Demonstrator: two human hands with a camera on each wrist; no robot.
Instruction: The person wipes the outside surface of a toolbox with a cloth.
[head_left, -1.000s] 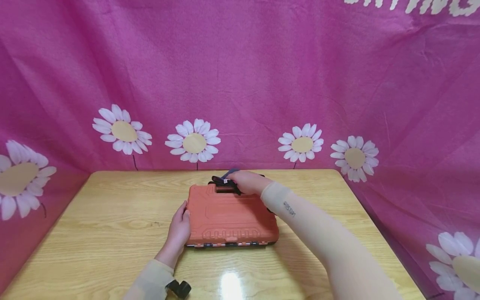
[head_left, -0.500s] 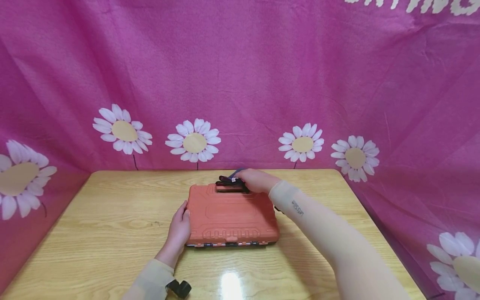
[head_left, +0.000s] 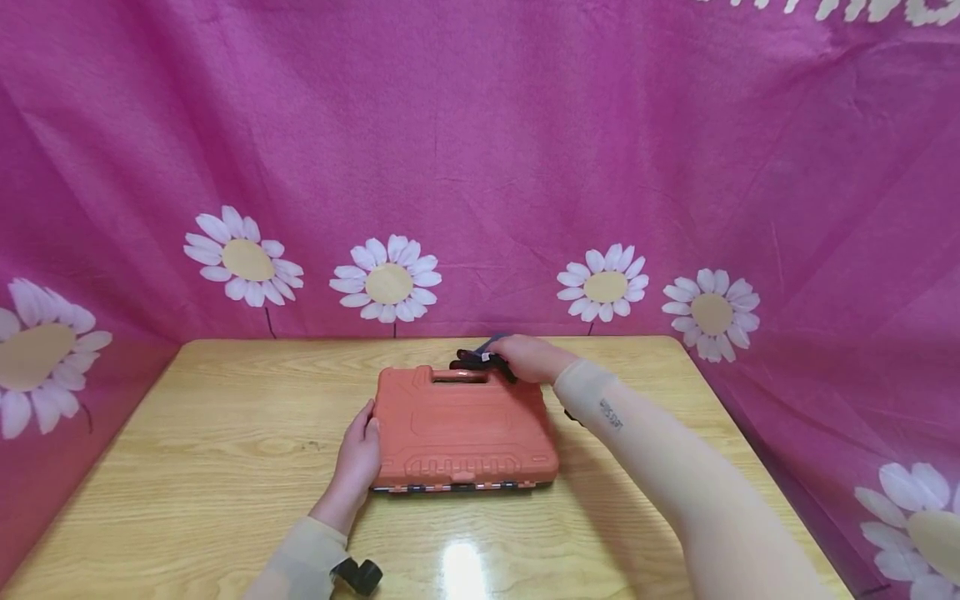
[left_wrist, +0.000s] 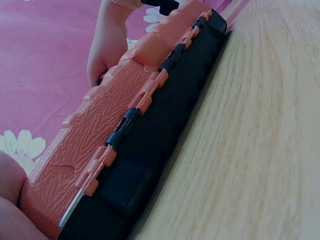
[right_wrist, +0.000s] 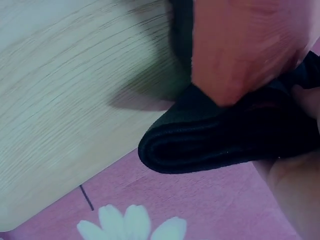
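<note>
An orange hard plastic carrying case lies closed on the table, its handle at the far side and its black base and hinges facing me. My left hand rests against the case's left side with fingers fairly straight; in the left wrist view, part of that hand touches the case's corner. My right hand grips a folded dark cloth with a small white tag, at the far edge right of the handle. In the right wrist view, the thick folds of the cloth lie against the case's orange corner, with the thumb on top.
The light wooden table ends at a pink curtain printed with white daisies, which hangs behind and along both sides. A black wrist camera is strapped to the left sleeve.
My right hand has slid to the right along the case's far edge with the cloth, uncovering more of the handle. The left hand and the case have stayed in place.
</note>
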